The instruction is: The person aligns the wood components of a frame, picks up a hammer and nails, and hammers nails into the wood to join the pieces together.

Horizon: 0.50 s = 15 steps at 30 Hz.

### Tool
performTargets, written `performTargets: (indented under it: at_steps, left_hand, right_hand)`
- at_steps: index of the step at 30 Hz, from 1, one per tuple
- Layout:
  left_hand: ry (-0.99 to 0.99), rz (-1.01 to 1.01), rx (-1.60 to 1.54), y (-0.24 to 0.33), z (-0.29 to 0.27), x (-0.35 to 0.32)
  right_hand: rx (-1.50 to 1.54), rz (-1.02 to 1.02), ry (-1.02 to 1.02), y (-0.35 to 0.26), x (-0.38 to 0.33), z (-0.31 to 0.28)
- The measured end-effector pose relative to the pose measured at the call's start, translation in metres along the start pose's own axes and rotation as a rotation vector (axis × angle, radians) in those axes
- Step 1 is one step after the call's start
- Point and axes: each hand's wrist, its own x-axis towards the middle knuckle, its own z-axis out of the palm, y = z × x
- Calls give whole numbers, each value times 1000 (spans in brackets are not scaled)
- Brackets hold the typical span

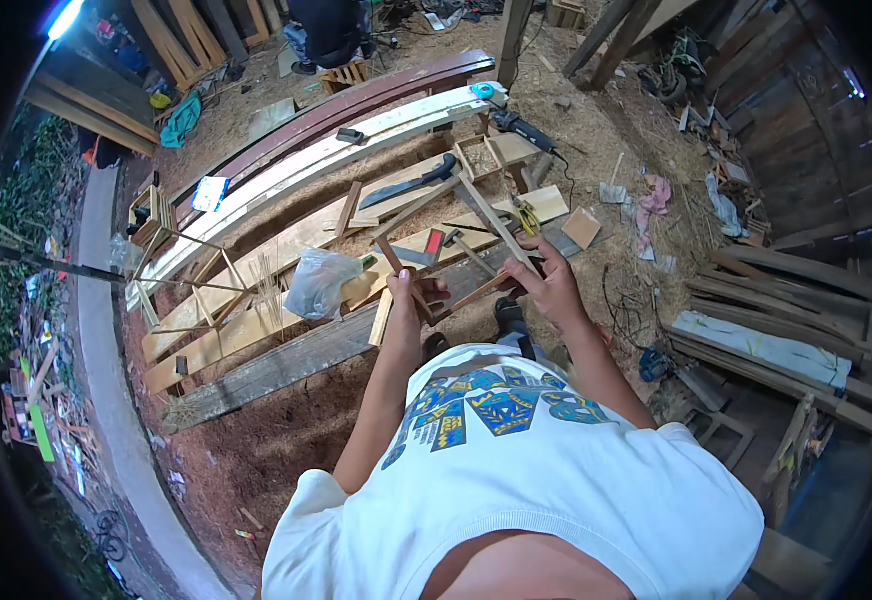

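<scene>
The T-shirt is white, printed across its upper part with a blue, yellow and teal pattern. The thin wooden strips are pale tan, one reddish brown. The long planks run cream white beside a dark maroon board. The hammer shows red. The machete is dark grey. The sawdust floor is reddish brown. A crumpled cloth is teal.

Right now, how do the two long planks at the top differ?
The dark plank is reddish-brown and bare on top; the pale plank beside it is whitish and carries a small dark block and a teal tape roll. The dark one lies farther from the person. Both are long and run side by side.
</scene>
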Motion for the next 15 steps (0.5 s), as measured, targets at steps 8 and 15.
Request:
performTargets:
  at_steps: [8,15]
  left_hand:
    - [151,88,333,2,-57,-3]
    - [386,237,855,44,-128,-13]
  right_hand:
    - [-235,-185,73,30,-5,43]
    - [-271,-195,-101,41,-3,72]
